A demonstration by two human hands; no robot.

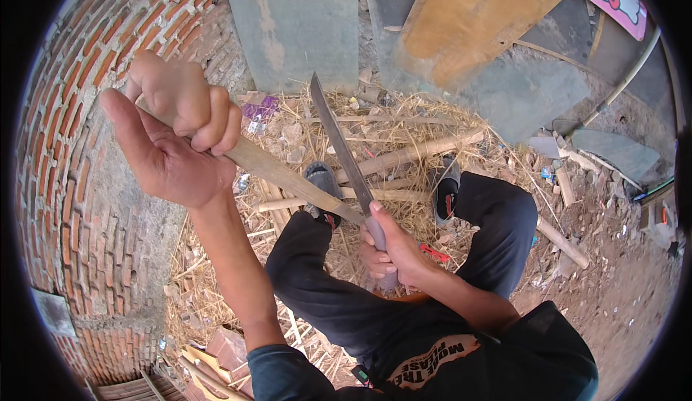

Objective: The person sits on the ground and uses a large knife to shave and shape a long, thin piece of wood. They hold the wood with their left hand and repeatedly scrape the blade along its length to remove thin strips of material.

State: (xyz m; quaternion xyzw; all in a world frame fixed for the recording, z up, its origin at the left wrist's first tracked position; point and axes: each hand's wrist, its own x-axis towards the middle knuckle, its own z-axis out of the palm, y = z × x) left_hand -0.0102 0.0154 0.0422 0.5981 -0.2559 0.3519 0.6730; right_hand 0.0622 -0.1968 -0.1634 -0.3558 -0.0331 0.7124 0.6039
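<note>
My left hand [180,127] is raised at the left, fingers curled round the upper end of a flat, pale wooden stick [288,179], with the thumb stretched out. From there the stick slopes down to the right, its lower end beside the machete's handle. In my right hand [395,253], low between my knees, is the grip of a machete [337,140]. Its long dark blade points up and away, slightly to the left. The blade passes above the straw and looks apart from the stick. The stick's top end is partly hidden inside my left hand.
A brick wall [94,134] rises on the left. Straw, wood shavings and several branches [414,154] litter the ground round my feet. A grey board [295,33] and a brown plywood sheet [476,26] stand at the back. A red object [435,253] lies beyond my right wrist.
</note>
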